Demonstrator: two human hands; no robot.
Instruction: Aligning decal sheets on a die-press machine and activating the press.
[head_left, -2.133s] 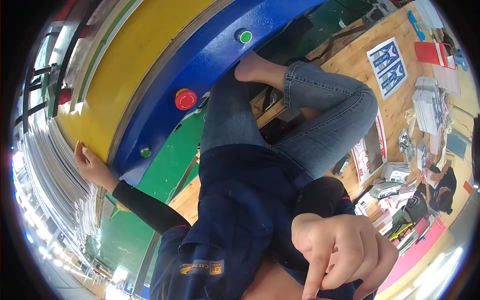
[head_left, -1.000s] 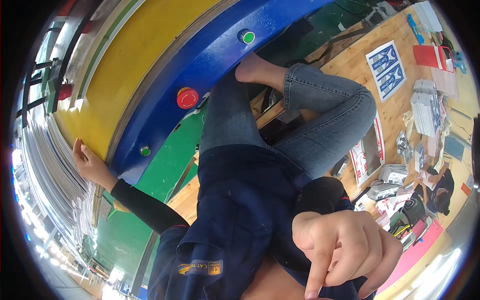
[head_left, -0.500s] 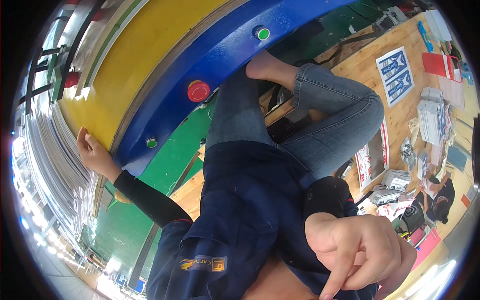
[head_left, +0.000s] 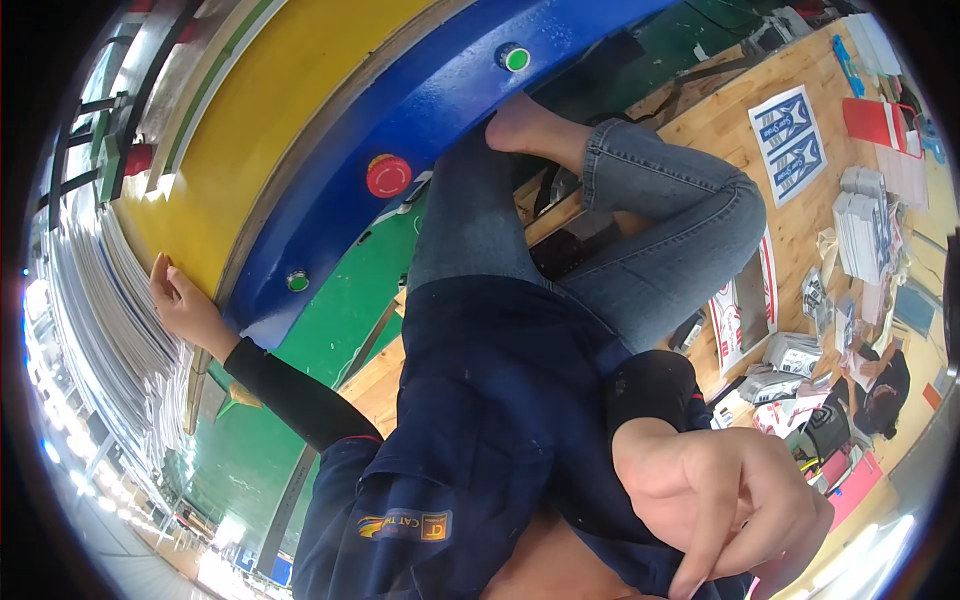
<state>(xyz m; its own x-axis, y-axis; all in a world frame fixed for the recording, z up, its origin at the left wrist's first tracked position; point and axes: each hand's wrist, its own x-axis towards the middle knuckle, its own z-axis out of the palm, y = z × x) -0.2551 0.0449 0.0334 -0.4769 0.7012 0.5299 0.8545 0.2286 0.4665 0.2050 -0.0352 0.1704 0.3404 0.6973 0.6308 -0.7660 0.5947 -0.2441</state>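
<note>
My left hand (head_left: 190, 312) rests at the edge of the yellow tabletop (head_left: 240, 140), next to a tall stack of paper sheets (head_left: 115, 310). Its fingers are slightly apart, and nothing shows in them. Close to the camera at the lower right, my right hand (head_left: 725, 495) is raised in front of my dark blue top, its fingers curled in. I see no object in that hand, though part of the palm is hidden. Beyond my lap runs a blue machine edge (head_left: 440, 95) with a red push button (head_left: 388, 176) and green buttons (head_left: 515, 58).
On the right stands a wooden table (head_left: 700, 130) with a printed blue-and-white sheet (head_left: 788, 145), a red folder (head_left: 880, 127) and stacked printed pieces (head_left: 862, 235). Another person (head_left: 880, 390) is at the far right. The floor (head_left: 240, 455) is green.
The fingers of my right hand have curled in further, with the index finger drawn toward the others. My left hand stays by the stack. The view has shifted slightly.
</note>
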